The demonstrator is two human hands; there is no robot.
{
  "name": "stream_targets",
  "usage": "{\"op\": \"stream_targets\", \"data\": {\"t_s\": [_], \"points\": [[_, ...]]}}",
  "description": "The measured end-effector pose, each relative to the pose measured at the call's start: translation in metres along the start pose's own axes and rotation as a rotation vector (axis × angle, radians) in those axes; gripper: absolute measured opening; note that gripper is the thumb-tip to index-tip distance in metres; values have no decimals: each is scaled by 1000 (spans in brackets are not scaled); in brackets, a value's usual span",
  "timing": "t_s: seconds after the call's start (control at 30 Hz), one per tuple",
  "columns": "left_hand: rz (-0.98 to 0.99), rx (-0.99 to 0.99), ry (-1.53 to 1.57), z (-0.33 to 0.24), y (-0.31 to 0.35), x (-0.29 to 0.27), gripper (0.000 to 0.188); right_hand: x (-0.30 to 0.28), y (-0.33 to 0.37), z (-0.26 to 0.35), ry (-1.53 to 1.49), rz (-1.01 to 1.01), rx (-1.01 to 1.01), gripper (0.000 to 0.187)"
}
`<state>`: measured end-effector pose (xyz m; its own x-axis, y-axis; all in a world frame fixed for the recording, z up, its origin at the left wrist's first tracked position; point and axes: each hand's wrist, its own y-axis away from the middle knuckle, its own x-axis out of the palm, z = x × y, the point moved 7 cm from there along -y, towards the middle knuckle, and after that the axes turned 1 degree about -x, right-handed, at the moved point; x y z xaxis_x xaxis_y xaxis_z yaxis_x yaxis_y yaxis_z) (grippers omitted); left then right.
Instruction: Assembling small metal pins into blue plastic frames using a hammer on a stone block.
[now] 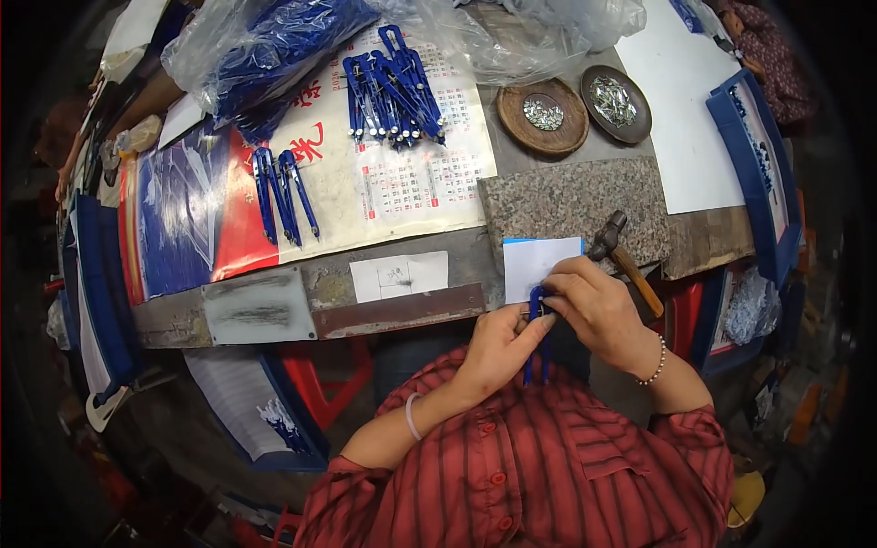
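Observation:
A blue two-legged piece that looks like a drawing compass (528, 370) is held at the table's front edge, its legs pointing down toward my shirt. My left hand (502, 349) pinches its upper part between thumb and fingers. From the other side, my right hand (594, 310) closes at the top of the same compass; whether a small part sits in those fingertips is hidden. Just beyond my fingers lies a white card (528, 269) with a blue edge. A hammer (607, 236) with a wooden handle rests on a speckled stone slab (539, 201), beyond my right hand.
A pile of blue compasses (393, 96) and a smaller group (285, 196) lie on a calendar sheet (457, 196). A wooden bowl (513, 135) and a dark dish (596, 108) hold small shiny metal parts. Blue trays (752, 201) stand at the sides; plastic bags (539, 55) lie behind.

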<state>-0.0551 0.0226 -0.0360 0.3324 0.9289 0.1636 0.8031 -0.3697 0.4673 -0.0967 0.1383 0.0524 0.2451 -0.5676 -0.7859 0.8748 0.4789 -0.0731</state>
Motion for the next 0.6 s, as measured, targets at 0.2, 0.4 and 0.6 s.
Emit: {"op": "stream_targets", "data": {"t_s": [0.2, 0.4, 0.6], "points": [[-13, 3, -21, 0, 1, -2, 29, -35, 15, -7, 146, -164, 102, 37], [-6, -33, -9, 6, 0, -1, 34, -36, 50, -40, 596, -74, 359, 52], [8, -59, 20, 9, -2, 0, 33, -35, 64, -40, 234, -102, 380, 41]]}}
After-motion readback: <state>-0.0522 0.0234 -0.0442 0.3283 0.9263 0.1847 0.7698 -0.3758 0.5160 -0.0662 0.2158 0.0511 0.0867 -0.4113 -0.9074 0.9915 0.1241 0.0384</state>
